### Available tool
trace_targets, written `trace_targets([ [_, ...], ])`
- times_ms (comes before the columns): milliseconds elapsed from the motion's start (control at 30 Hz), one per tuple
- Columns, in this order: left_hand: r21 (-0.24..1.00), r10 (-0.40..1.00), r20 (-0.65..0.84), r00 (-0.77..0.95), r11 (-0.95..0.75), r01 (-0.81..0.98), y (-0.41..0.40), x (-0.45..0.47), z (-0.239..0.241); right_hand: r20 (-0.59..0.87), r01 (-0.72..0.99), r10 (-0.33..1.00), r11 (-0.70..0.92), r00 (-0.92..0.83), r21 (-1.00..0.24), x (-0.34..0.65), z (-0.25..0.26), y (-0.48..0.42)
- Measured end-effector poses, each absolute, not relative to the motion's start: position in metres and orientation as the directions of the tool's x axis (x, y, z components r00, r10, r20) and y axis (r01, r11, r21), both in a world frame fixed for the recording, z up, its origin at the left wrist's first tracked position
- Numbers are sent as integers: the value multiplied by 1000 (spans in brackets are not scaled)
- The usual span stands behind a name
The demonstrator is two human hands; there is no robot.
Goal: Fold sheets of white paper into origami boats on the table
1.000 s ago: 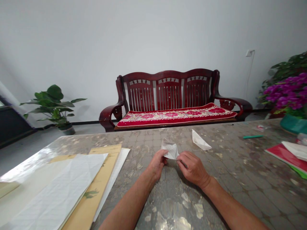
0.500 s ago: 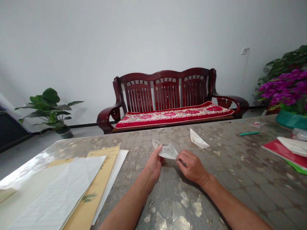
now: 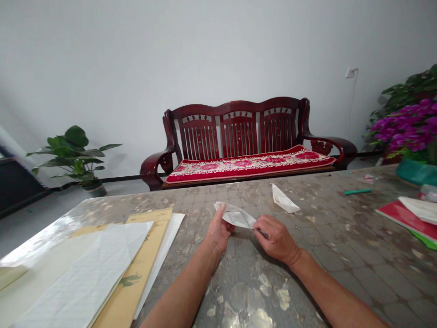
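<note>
Between my hands, just above the table, is a folded white paper boat [image 3: 240, 217], its hollow side partly facing me. My left hand [image 3: 219, 229] pinches its left end, thumb on top and fingers underneath. The right end is gripped by my right hand [image 3: 275, 237], whose curled fingers hide that tip; a thin dark edge pokes out below them. Beyond my right hand, a second folded white paper piece [image 3: 284, 199] of similar shape lies on the table.
At the left lie white lined sheets [image 3: 92, 269] over a tan notepad [image 3: 150, 241]. A green pen [image 3: 358, 192], a red booklet [image 3: 406, 216] and purple flowers in a teal pot [image 3: 417, 171] are on the right. A wooden bench [image 3: 239, 132] stands beyond the table [image 3: 191, 200].
The paper boat has been drawn out longer and narrower, with my hands slightly farther apart. The whole view has shifted a little.
</note>
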State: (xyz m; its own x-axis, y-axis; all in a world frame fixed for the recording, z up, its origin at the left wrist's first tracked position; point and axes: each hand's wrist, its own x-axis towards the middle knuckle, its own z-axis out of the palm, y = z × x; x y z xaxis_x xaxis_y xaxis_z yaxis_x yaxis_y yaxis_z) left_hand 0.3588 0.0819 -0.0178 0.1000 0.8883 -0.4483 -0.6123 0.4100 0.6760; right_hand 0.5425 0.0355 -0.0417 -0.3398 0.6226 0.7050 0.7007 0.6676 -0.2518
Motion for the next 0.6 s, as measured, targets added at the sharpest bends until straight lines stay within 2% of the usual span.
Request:
trace_targets([
  [233, 653, 879, -441, 181, 453, -607, 82, 357, -20, 726, 708, 609, 662, -319, -244, 544, -41, 37],
  [467, 831, 956, -227, 188, 291, -474, 78, 359, -33, 773, 772, 551, 622, -314, -130, 551, -35, 39],
  [600, 881, 969, -214, 124, 246, -404, 77, 357, -34, 802, 829, 540, 549, -255, -107, 566, -24, 44],
])
